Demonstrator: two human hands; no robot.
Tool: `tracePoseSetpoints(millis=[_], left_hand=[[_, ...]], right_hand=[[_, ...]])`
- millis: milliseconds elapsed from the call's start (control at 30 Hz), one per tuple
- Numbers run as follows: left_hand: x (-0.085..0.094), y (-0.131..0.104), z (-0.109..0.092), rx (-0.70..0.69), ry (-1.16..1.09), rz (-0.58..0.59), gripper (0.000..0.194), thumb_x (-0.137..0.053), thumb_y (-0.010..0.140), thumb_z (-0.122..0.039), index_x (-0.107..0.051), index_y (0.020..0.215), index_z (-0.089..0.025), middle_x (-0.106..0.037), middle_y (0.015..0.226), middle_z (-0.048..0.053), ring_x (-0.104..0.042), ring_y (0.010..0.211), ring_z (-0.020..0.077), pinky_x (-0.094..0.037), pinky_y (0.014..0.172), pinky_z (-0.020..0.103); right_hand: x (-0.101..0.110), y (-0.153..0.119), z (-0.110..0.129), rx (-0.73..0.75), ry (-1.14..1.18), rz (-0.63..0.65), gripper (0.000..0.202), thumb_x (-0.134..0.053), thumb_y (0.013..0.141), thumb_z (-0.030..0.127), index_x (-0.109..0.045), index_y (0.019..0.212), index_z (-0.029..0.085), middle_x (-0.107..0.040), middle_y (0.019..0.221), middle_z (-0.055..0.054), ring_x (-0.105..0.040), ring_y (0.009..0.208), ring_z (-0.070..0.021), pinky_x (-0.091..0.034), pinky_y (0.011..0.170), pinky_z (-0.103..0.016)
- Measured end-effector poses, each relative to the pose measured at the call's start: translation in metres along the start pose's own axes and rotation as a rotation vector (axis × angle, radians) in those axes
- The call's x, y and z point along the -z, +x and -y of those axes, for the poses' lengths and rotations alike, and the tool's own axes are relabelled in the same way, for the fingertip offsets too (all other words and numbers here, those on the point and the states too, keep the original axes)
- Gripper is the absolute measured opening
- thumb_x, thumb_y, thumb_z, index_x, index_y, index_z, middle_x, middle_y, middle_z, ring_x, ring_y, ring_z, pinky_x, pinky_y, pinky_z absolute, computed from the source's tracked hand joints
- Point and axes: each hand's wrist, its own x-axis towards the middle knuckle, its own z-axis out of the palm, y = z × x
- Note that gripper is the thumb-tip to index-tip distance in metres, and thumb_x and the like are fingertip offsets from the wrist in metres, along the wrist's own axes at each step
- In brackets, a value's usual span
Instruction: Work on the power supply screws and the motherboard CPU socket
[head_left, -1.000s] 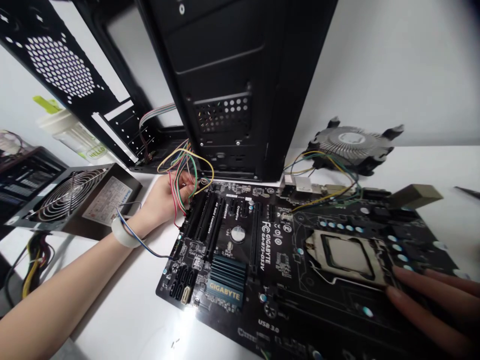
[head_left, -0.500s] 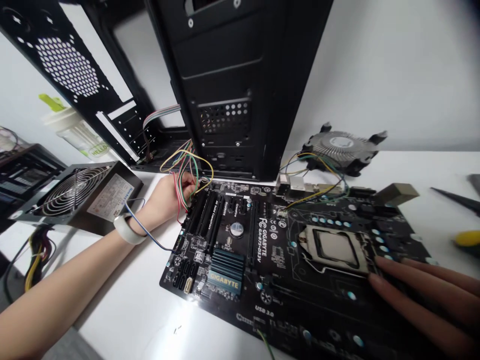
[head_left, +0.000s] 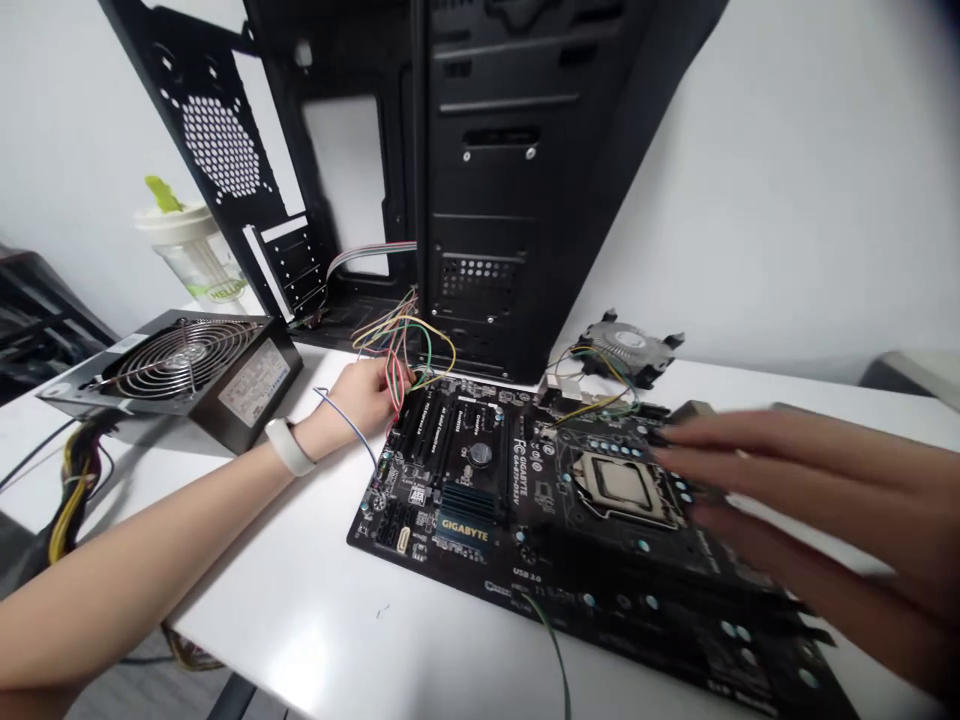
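A black Gigabyte motherboard (head_left: 465, 570) lies on the white table. At its far left corner, my left hand (head_left: 373, 392) is closed among thin coloured wires (head_left: 442, 335); its fingertips are partly hidden, and what they pinch is too small to make out. A blue wire (head_left: 352, 425) runs from beside my wrist to the board's left edge. My right hand (head_left: 810, 500) is slightly blurred, with fingers apart and nothing in them, over the board's right part near the CPU socket (head_left: 619, 487). Wires link the round cooler (head_left: 628, 345) to the board.
The black computer case (head_left: 510, 240) stands behind the board. At left is a power supply (head_left: 247, 390) with bundled cables (head_left: 71, 490); a lidded cup (head_left: 199, 255) stands behind it. A green wire (head_left: 555, 640) hangs over the front edge.
The view has shifted, so the scene sits differently. My right hand has lifted and moved from beside the socket towards the board's back edge. My left hand remains at the same corner.
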Motion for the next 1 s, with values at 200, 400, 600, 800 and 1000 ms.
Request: tracePoseSetpoints(millis=[200,400,600,800,1000], left_hand=[[-0.004,-0.009,-0.01,-0.013,0.034,-0.056,0.024,-0.061,0.096,-0.037,-0.064,0.092,-0.013,-0.065,0.085,0.001,-0.064,0.075,0.0147,-0.055,0.072,0.033],[-0.006,-0.011,-0.019,-0.014,0.002,-0.091,0.016,-0.061,0.095,-0.028,-0.064,0.088,-0.013,-0.064,0.077,-0.001,-0.061,0.068,0.0133,-0.051,0.068,0.029],[-0.007,-0.015,-0.023,0.0,-0.032,-0.162,0.018,-0.049,0.086,-0.016,-0.066,0.083,-0.017,-0.065,0.067,-0.001,-0.056,0.061,0.0144,-0.04,0.059,0.024],[-0.007,-0.016,-0.026,0.014,-0.044,-0.187,0.022,-0.044,0.085,-0.023,-0.065,0.09,-0.017,-0.063,0.063,-0.001,-0.054,0.056,0.0143,-0.037,0.055,0.024],[-0.008,-0.014,-0.022,0.022,-0.037,-0.156,0.027,-0.047,0.084,-0.031,-0.067,0.096,-0.016,-0.067,0.07,0.001,-0.057,0.059,0.0163,-0.04,0.055,0.025]], right_hand=[[-0.008,0.138,0.044,0.136,0.002,0.47,0.026,-0.046,0.095,0.017,-0.072,0.098,0.014,-0.068,0.101,-0.01,-0.065,0.094,-0.0232,-0.052,0.086,-0.037],[-0.048,0.196,0.068,0.038,0.052,0.567,0.026,-0.057,0.093,0.02,-0.072,0.111,0.01,-0.07,0.102,-0.014,-0.067,0.09,-0.0216,-0.049,0.078,-0.028],[-0.065,0.212,0.069,-0.008,0.218,0.511,0.018,-0.061,0.089,0.018,-0.075,0.099,0.014,-0.071,0.085,-0.005,-0.061,0.073,-0.0127,-0.041,0.064,-0.021],[-0.057,0.224,0.07,-0.104,0.396,0.524,0.015,-0.059,0.079,0.002,-0.072,0.081,0.011,-0.064,0.062,-0.001,-0.058,0.056,-0.0104,-0.043,0.057,-0.019],[-0.057,0.227,0.067,-0.186,0.58,0.525,0.013,-0.062,0.076,-0.002,-0.066,0.071,0.009,-0.063,0.06,-0.002,-0.063,0.062,-0.0125,-0.052,0.062,-0.02]])
